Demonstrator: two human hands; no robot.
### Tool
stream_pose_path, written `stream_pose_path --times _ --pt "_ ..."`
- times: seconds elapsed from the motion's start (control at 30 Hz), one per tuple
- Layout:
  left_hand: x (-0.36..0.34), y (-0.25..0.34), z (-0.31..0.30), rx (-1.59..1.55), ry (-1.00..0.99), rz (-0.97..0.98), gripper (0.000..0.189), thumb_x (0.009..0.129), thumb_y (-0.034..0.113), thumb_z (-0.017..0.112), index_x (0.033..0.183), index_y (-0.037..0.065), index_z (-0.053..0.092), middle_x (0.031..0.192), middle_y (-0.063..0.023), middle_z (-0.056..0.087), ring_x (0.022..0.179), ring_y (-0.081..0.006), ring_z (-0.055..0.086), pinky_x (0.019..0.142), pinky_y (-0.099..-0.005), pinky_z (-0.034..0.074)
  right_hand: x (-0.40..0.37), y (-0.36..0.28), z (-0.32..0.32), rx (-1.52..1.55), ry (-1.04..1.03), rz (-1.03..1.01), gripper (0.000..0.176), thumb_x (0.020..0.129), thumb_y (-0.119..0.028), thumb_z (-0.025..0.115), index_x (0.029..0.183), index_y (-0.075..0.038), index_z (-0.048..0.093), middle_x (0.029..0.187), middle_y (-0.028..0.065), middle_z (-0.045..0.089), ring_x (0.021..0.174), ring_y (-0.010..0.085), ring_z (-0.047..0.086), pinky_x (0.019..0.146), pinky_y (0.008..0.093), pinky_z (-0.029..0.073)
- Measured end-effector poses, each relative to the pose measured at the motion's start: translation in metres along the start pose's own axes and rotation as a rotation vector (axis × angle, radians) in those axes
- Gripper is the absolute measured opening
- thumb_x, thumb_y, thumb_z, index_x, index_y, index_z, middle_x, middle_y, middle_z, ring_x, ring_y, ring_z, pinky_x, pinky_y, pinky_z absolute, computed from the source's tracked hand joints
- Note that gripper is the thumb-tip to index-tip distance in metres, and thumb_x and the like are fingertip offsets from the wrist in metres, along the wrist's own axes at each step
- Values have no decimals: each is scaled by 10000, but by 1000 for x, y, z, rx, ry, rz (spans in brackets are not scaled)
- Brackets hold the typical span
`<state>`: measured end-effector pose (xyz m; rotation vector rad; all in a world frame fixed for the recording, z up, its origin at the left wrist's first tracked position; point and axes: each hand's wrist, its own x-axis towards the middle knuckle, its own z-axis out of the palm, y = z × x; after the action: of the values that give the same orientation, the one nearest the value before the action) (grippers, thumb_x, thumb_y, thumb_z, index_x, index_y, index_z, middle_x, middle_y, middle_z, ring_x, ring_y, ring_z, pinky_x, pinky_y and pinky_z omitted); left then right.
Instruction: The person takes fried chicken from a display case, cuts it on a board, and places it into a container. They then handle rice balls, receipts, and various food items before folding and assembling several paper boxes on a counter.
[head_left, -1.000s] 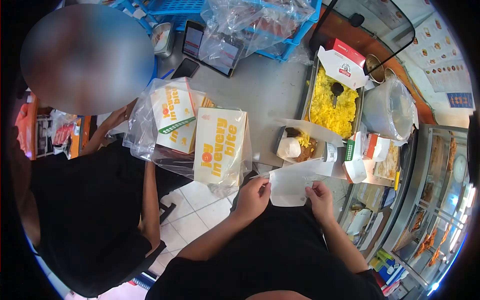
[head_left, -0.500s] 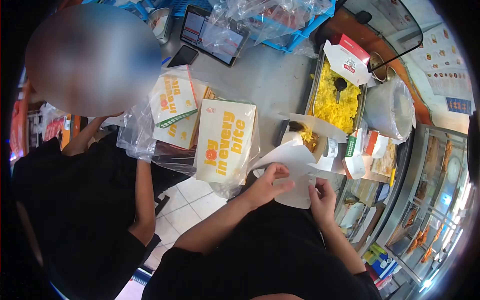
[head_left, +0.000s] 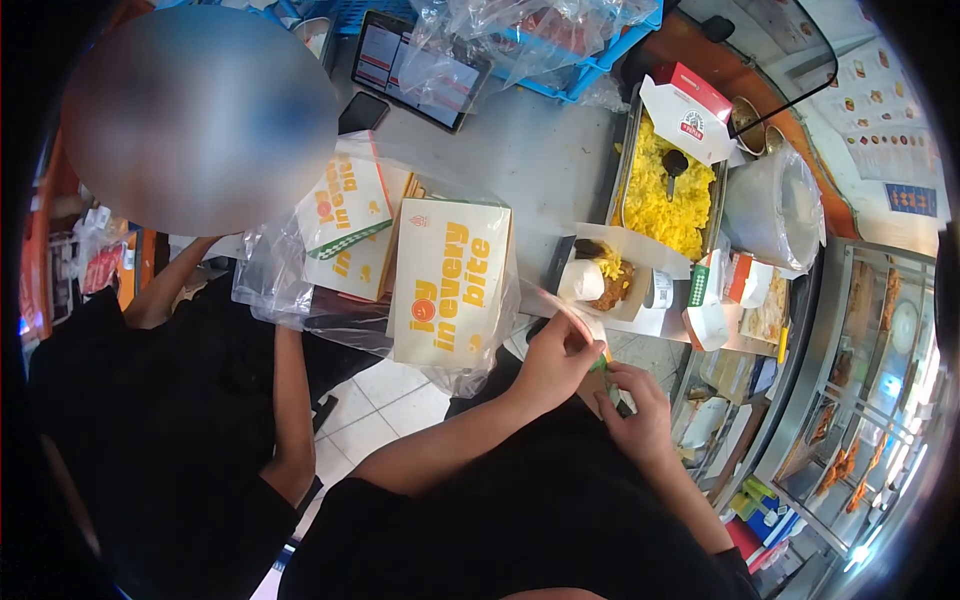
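Note:
My left hand [head_left: 556, 362] pinches a thin paperboard piece [head_left: 575, 312], seen nearly edge-on in front of my body. At the piece's lower end, where some green shows, my right hand [head_left: 637, 405] has its fingers closed on it. Just beyond the hands lies an open food box [head_left: 640, 255] holding a white wrapped lump [head_left: 582, 280], brown fried food [head_left: 615, 287] and some yellow rice. Left of my hands, a cream box [head_left: 452, 283] with orange lettering sits in a clear plastic bag [head_left: 375, 330].
A tray of yellow rice [head_left: 665, 205] holds a dark scoop [head_left: 675, 162]. Behind are a tablet [head_left: 420, 70], a phone [head_left: 363, 113] and a blue crate [head_left: 590, 80]. A co-worker [head_left: 160, 420] stands at left. A glass display case [head_left: 850, 400] stands at right.
The paperboard has turned from broad white face to nearly edge-on, uncovering the white lump in the food box. My left hand has moved slightly right, my right hand slightly down.

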<state>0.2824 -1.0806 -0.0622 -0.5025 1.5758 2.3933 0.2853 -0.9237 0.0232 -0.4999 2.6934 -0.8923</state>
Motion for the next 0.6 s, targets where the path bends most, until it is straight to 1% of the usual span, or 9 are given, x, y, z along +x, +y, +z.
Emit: stream_pose_path --times 0.07,0.13,0.17,0.27,0.3,0.33,0.37,0.43,0.6 --pt "-2 3 -4 161 -14 35 227 884 80 728 1029 -22 587 895 -94 683 815 -144 666 742 -284 534 -6 9 7 135 43 106 254 778 -3 755 1002 -12 637 1065 156 681 900 297 689 791 340 563" --pt "-3 2 -3 120 11 33 197 884 78 730 988 -19 594 863 -87 683 795 -140 666 733 -277 538 -9 14 10 334 80 332 198 801 5 739 971 -11 638 1050 155 701 863 283 704 769 331 570" --pt "-4 1 -2 78 34 31 172 884 75 732 947 -16 600 832 -80 684 775 -136 667 724 -271 543 -9 14 10 333 80 330 198 801 5 739 971 -11 638 1050 155 701 863 283 704 769 331 570" --pt "-3 -7 -3 -6 -15 -19 168 904 72 704 1000 -9 593 902 -81 675 800 -138 668 705 -269 574 -7 13 5 187 113 255 172 789 20 729 933 -20 643 1044 139 699 860 290 704 752 352 572" --pt "-4 -6 -2 -6 -14 -19 168 904 72 704 1000 -9 593 902 -81 675 800 -138 668 705 -269 574 -4 9 0 6 122 87 176 776 20 729 924 -29 646 1028 130 699 860 293 702 743 365 573" --pt "-5 -3 1 -158 -12 -183 166 920 67 681 1032 -1 580 968 -91 664 835 -145 671 703 -301 598 -1 6 -4 -175 130 -82 181 763 19 730 915 -37 649 1013 121 700 859 296 700 734 377 573" --pt "-6 0 4 -311 -9 -348 167 936 62 658 1065 7 567 1035 -101 652 869 -152 674 701 -333 623 3 4 -6 -174 129 -81 181 763 19 730 915 -37 649 1013 121 700 859 296 700 734 377 573" --pt "-6 3 10 -361 -32 -378 172 944 58 643 1082 6 555 1066 -110 639 887 -154 673 697 -335 626 8 0 -8 -310 150 -251 197 739 13 732 907 -49 648 974 111 699 859 301 697 717 387 571" --pt "1 -7 18 -376 -25 -354 198 949 48 629 1121 3 541 1033 -100 648 869 -170 682 696 -333 625 3 3 -13 -270 149 -206 191 751 7 733 915 -43 651 940 109 696 852 285 697 732 368 572"
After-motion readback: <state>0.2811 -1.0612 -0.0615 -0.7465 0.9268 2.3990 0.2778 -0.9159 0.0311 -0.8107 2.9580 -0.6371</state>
